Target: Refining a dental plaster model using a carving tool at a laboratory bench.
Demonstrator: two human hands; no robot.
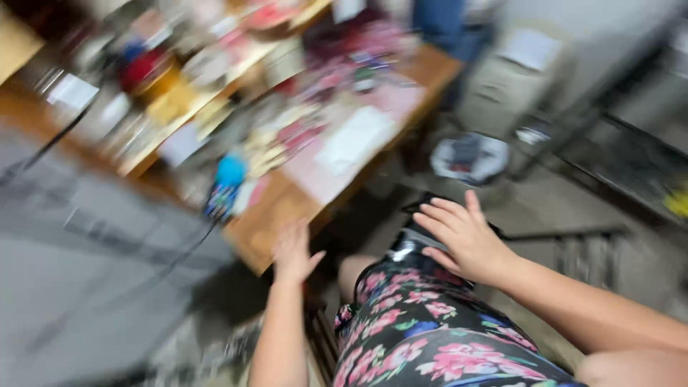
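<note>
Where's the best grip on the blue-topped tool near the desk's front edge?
Likely around the dark body below the blue-topped tool's round blue head, coming from the front edge of the wooden desk, where the left hand hovers open. The body looks narrower than the head; a cord trails from its lower end. Blur hides finer detail. The right hand rests on the floral lap.

Even, soft indoor light; no hard shadows. Heavy motion blur throughout, worst at left edge and top; nothing sharp.

Smooth brown wooden table (pixel 276 215), soft flower-printed cloth garment (pixel 423 330), matt white paper sheet (pixel 355 140)
</note>
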